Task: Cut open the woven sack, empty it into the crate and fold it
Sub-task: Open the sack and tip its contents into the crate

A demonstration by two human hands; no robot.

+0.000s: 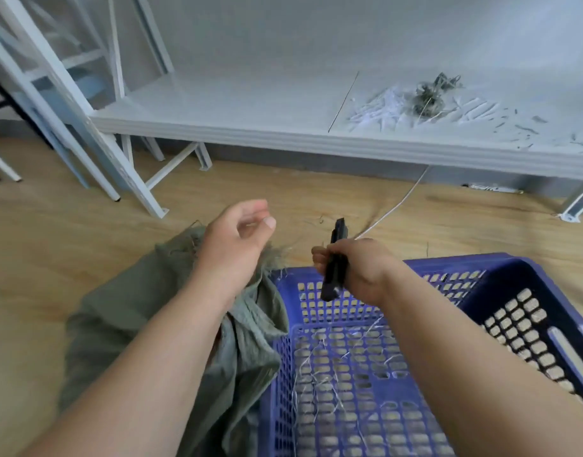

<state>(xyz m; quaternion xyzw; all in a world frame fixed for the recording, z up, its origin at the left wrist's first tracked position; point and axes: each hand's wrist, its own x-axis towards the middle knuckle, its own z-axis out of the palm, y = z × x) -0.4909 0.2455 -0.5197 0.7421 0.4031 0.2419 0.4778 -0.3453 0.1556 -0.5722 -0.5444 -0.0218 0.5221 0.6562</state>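
A green woven sack [141, 311] lies crumpled on the wooden floor at the left, its frayed top edge draped against the rim of a blue perforated plastic crate [501, 278]. Loose white threads lie on the crate's floor. My left hand [237, 239] hovers above the sack's frayed top with fingers loosely curled and apart, holding nothing. My right hand [356, 268] is over the crate's far rim, shut on a black utility knife [334, 258] that points up and away from me.
A low white shelf [283, 133] runs along the wall ahead, carrying a pile of white shreds and green fibre scraps [428, 100]. White metal frame legs [85, 136] stand at the left. A thin white cord [399, 202] trails across the floor.
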